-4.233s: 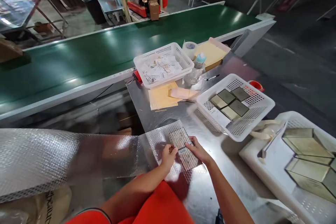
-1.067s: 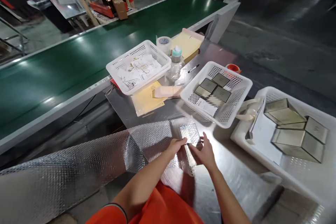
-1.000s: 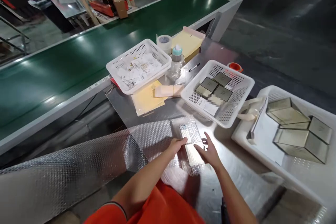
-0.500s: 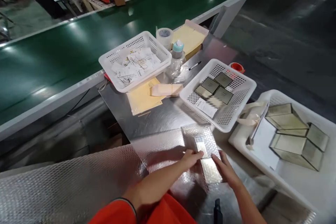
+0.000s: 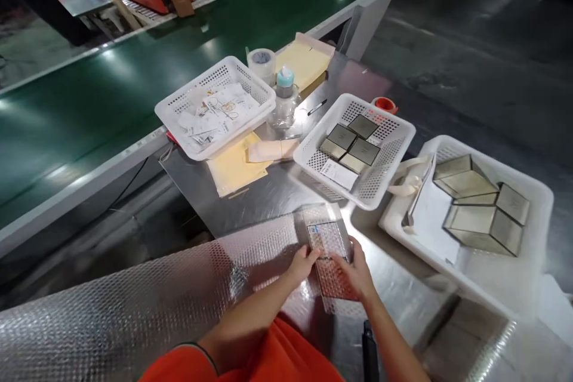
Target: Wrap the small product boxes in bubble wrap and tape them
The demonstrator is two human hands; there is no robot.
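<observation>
My left hand (image 5: 303, 265) and my right hand (image 5: 359, 273) press from both sides on a flat bundle in clear bubble wrap (image 5: 338, 280), lying on the metal table. Through the film I see two flat rectangular boxes (image 5: 330, 240) end to end, dark-edged, with a small blue mark on the upper one. Both thumbs lie on top of the wrap near the seam between the boxes; some fingers are hidden by the bundle. A long sheet of bubble wrap (image 5: 147, 292) runs from the bundle to the left. A black-handled tool (image 5: 369, 353), partly cut off, lies by my right forearm.
A white basket (image 5: 308, 154) holds several dark boxes. To its right stands a bigger white bin (image 5: 541, 221) with larger boxes. Another basket (image 5: 163, 108) holds papers, near yellow envelopes (image 5: 239, 167), clear tape (image 5: 262, 62) and a bottle (image 5: 285, 104). Behind runs a green conveyor (image 5: 134, 74).
The boxes, bare on top before, now have bubble wrap over them. My left hand has shifted slightly left and my right thumb has come onto the wrap. The whole view has shifted a little.
</observation>
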